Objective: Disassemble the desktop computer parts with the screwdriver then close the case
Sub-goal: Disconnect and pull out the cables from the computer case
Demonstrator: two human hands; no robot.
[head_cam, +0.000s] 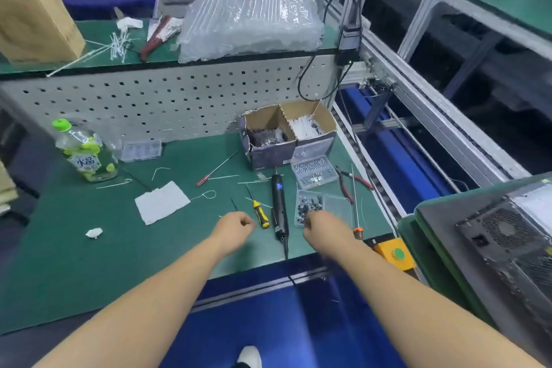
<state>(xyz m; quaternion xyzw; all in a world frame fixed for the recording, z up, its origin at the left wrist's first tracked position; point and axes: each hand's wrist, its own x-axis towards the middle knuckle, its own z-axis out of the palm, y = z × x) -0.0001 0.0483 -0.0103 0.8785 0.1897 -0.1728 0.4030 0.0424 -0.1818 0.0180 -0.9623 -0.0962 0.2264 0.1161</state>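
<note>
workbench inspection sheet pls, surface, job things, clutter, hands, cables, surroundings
surface: green mat, lying flat.
job's things: electric screwdriver lies between the hands; yellow screwdriver beside it; computer case at far right on its own pad.
clutter: bottle, white cloth, screw trays, pliers, loose zip ties.
grippers: left hand and right hand curled, grip unclear.
cables: black cable hangs over the pegboard.
surroundings: bubble wrap on the shelf; conveyor to the right.

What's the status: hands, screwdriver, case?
Left hand and right hand curled, holding nothing visible. Electric screwdriver lies on mat between them, untouched. Computer case off right. Nothing blocking.
</note>
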